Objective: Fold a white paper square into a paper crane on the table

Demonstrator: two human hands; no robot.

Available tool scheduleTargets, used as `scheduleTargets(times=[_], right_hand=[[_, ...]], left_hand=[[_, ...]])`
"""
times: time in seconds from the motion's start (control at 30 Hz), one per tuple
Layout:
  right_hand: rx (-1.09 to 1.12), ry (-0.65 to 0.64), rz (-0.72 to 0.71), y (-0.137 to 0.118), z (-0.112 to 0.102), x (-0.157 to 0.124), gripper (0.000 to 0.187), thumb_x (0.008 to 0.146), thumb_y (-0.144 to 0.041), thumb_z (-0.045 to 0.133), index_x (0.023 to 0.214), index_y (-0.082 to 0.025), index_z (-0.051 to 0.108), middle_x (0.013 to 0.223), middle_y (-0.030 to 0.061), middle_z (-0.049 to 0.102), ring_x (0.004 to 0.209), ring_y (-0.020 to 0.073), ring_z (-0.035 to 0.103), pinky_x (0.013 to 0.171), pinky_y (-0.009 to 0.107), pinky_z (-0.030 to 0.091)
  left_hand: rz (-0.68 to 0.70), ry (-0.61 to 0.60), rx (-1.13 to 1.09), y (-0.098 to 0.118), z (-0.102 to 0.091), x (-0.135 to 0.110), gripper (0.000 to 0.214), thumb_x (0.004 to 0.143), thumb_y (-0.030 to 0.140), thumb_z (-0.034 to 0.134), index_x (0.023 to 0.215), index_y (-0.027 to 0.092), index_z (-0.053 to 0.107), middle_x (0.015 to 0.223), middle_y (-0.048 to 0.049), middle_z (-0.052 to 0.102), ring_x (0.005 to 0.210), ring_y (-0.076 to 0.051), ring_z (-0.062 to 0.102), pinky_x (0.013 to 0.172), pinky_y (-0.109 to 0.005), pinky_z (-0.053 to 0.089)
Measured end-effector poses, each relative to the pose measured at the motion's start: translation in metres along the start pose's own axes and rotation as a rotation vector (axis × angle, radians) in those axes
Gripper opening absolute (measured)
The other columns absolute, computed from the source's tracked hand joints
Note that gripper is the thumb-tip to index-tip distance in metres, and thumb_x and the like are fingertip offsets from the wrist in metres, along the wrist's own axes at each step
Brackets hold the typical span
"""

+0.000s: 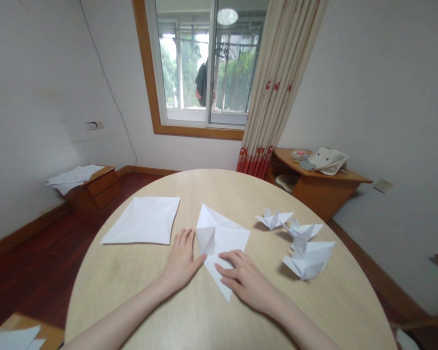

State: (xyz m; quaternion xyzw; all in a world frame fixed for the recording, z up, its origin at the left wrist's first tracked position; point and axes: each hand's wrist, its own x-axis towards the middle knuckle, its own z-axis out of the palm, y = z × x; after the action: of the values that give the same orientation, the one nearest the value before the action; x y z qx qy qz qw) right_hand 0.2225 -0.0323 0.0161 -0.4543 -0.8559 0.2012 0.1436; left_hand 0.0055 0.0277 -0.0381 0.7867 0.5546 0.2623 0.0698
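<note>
A partly folded sheet of white paper [228,236] lies on the round wooden table in front of me, one point toward the window and another toward me. A flap on its left side is folded inward. My left hand [182,255] rests at the paper's left edge, fingers stretched out and the thumb at the fold. On the lower right part of the sheet lies my right hand [239,277], its fingers spread and touching the paper. To the left sits a stack of flat white paper [142,221]. Several folded paper birds [308,260] stand on the right.
The round table [219,325] fills the foreground. Behind it are a window [204,73] and a long curtain [277,82]. A wooden cabinet [317,194] with a cloth bag [328,160] stands at the right; a low drawer unit [100,189] with papers is at the left.
</note>
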Motion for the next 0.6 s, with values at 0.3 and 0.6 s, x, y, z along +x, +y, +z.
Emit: scheduleTargets(times=[0.3,0.6], right_hand=[[0.012,0.054,0.023,0.0026,0.0064,0.0022,0.027,0.094,-0.023,0.054,0.117,-0.027,0.068,0.126,0.0073,0.059,0.119,0.0237,0.047,0.101,0.041,0.039],[-0.089,0.051,0.012,0.0023,0.0094,0.0037,0.03,0.086,-0.031,0.067,0.116,-0.026,0.069,0.127,0.0085,0.06,0.116,0.0272,0.049,0.097,0.043,0.042]], left_hand=[[0.004,0.01,-0.004,-0.0003,0.0009,0.0,0.067,0.081,0.047,0.059,0.133,0.008,0.044,0.138,-0.0203,0.048,0.134,-0.036,0.036,0.11,-0.051,0.031],[0.024,0.037,0.006,-0.0041,0.0063,0.0002,0.066,0.08,0.049,0.059,0.133,0.011,0.044,0.137,-0.0191,0.049,0.132,-0.036,0.038,0.107,-0.052,0.033]])
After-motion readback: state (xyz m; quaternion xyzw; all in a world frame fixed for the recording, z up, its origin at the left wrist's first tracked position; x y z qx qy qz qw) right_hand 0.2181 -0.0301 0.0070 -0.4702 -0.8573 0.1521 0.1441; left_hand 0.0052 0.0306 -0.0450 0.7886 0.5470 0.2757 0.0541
